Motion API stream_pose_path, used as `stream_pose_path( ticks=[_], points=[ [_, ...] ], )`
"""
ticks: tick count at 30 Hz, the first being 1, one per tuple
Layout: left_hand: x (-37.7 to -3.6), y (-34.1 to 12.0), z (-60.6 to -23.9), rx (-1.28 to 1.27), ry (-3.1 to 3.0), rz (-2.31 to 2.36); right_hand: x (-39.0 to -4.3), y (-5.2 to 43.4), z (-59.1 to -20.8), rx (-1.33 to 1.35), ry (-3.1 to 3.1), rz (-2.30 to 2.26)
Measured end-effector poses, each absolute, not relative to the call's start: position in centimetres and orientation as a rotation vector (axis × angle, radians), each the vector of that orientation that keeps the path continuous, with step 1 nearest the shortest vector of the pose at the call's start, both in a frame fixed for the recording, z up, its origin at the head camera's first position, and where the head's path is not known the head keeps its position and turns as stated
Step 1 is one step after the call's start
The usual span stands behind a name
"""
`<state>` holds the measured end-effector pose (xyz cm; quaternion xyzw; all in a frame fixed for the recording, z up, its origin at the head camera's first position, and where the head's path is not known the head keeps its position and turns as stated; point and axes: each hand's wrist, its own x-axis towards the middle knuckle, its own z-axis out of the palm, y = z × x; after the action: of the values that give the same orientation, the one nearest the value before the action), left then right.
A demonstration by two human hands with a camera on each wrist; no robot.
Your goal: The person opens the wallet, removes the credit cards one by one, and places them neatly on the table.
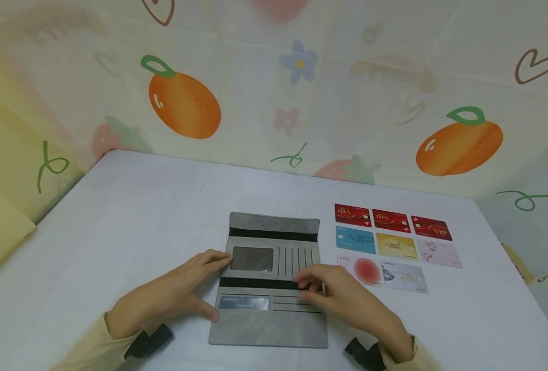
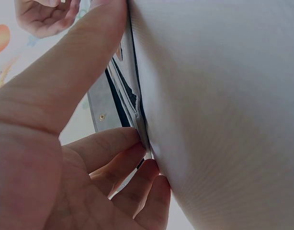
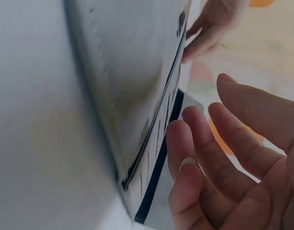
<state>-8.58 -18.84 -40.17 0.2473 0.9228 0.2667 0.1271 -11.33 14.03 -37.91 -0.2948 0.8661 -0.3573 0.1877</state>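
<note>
Grey wallet (image 1: 269, 281) lies fully unfolded and flat on the white surface (image 1: 116, 216), between the two hands; flap end points away from the person.

Left hand (image 1: 181, 291): fingers fairly straight, spread along the wallet's left edge, fingertips by the clear window pocket, thumb (image 2: 75, 67) lying along the edge nearer the wrist; a flat steadying touch, nothing clamped. The wrist view shows the fingertips (image 2: 130, 143) right at the wallet's edge, layers slightly fanned there.

Right hand (image 1: 348, 301): fingers loosely bent over the middle-right of the wallet, tips at the dark band under the vertical card slots; looks like it has hold of nothing; whether the tips actually touch the leather I cannot tell. The right wrist view shows the fingers (image 3: 199, 158) just beside the slot edges, no card between them.

Progress, as a judgement: one card (image 1: 244, 303) already sits in a lower-left slot, just beyond the left thumb; eight loose cards (image 1: 396, 239) in a tidy grid lie on the surface beyond the right hand's fingertips, well apart from its grip; vertical slots appear empty. So wallet opened and held, one card in, bulk of the cards not yet loaded.
</note>
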Motion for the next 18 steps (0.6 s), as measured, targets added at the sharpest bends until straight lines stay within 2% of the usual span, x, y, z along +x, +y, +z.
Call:
stream_pose_path(
  ticks=[18],
  points=[
    [-8.6, -18.8, -40.2, 0.711, 2.692, 0.778, -11.1, 10.2, -38.5, -0.931, 2.353, -0.959]
  ],
)
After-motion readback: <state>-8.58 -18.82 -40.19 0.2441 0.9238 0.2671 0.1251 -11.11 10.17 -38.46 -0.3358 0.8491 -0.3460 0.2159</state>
